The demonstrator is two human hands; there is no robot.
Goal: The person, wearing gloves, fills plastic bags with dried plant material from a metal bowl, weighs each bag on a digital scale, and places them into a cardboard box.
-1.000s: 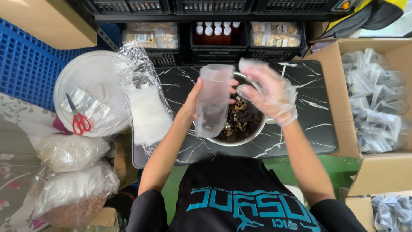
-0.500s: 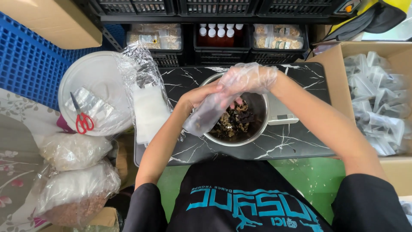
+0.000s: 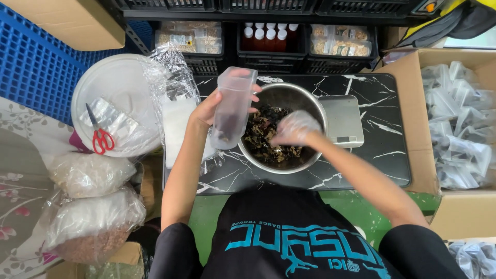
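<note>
Holding a clear plastic zip pouch [image 3: 233,107] upright in my left hand [image 3: 211,107], fingers wrapped around it just above the rim of the round stainless steel bowl [image 3: 315,111]. My right hand [image 3: 295,127], in a thin clear plastic glove, is down in the bowl, closed on a clump of the dark dried mushroom pieces [image 3: 262,135]. Bowl sits on a grey kitchen scale [image 3: 342,120] on the black marble-pattern board [image 3: 382,150], with red-handled scissors [image 3: 102,135] off on a white round lid [image 3: 113,82].

Open black marble counter [image 3: 380,150] lies at three o'clock of the steel bowl [image 3: 315,111], beyond the scale [image 3: 341,121]. At nine o'clock, plastic bags [image 3: 175,113] and a white lid [image 3: 111,85] crowd in. At twelve, black crates [image 3: 268,36] wall off the back edge.
</note>
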